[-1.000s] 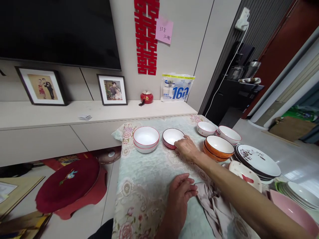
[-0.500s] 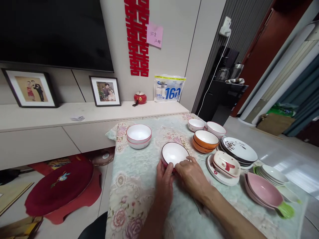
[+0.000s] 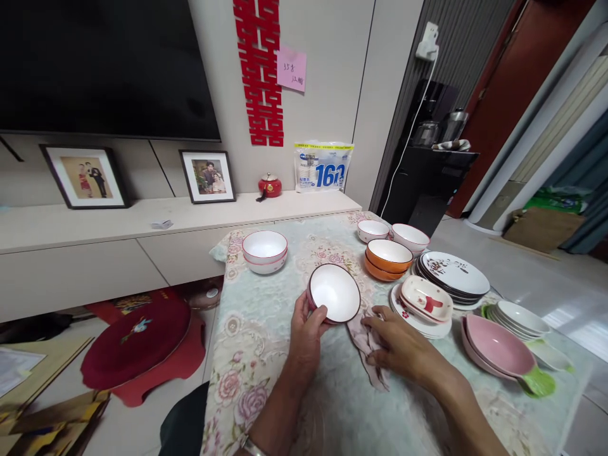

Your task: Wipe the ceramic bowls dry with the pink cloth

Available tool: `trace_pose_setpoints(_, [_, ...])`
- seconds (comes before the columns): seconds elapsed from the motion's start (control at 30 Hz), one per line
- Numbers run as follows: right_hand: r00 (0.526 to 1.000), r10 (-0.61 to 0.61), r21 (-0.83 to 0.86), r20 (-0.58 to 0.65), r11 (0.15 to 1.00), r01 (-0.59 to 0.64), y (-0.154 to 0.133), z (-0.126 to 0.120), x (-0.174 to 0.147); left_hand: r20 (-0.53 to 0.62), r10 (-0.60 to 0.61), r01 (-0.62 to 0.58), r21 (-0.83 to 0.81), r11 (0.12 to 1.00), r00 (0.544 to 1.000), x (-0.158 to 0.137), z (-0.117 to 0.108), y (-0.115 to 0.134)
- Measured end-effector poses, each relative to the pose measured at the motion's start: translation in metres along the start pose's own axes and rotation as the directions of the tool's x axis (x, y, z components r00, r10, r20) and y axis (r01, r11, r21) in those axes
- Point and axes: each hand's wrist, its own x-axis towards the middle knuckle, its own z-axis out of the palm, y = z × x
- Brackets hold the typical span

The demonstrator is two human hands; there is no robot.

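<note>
A dark-rimmed bowl (image 3: 335, 292), white inside, is tilted toward me over the middle of the table. Gripping its left side is my left hand (image 3: 308, 326), thumb on the rim and fingers under it. To the right of the bowl, my right hand (image 3: 392, 342) holds a pale pink cloth (image 3: 368, 351) between thumb and fingers. The cloth hangs in folds down to the tablecloth, close to the bowl's lower right rim. Two stacked white bowls with red rims (image 3: 265, 248) stand at the left.
On the floral tablecloth (image 3: 266, 380), right of my hands, are orange bowls (image 3: 388, 254), red-rimmed bowls (image 3: 373, 230), dark-edged plates (image 3: 455, 273), rectangular dishes (image 3: 426, 297), pink leaf-handled bowls (image 3: 498, 345) and pale green dishes (image 3: 522, 318). A red stool (image 3: 137, 348) stands left.
My right hand has moved off the bowl's rim to the right, and the cloth now shows in it. The bowl has tipped further toward me in my left hand.
</note>
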Motion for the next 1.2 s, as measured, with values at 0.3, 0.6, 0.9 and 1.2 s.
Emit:
trace_pose_setpoints(0.3, [0.900,0.141,0.379,-0.412,0.925,0.029,0.026,-0.001,0.019,0.019,-0.010,0.008,0.083,0.996,1.000,-0.002,-0.001,-0.003])
trace_pose_setpoints(0.6, [0.720,-0.156,0.085,-0.676,0.954,0.287,-0.007,0.011,0.022,0.168,-0.055,0.037,0.109,0.993,0.984,-0.013,0.006,-0.004])
trace_pose_setpoints(0.9, [0.969,-0.114,-0.142,-0.219,0.986,0.084,-0.018,0.025,0.024,0.240,-0.044,-0.032,0.304,0.952,0.970,-0.027,0.011,-0.011])
trace_pose_setpoints(1.2, [0.984,-0.112,0.577,-0.139,0.798,0.172,-0.026,0.013,0.021,0.226,0.003,-0.074,0.308,0.949,0.974,-0.025,0.012,-0.008])
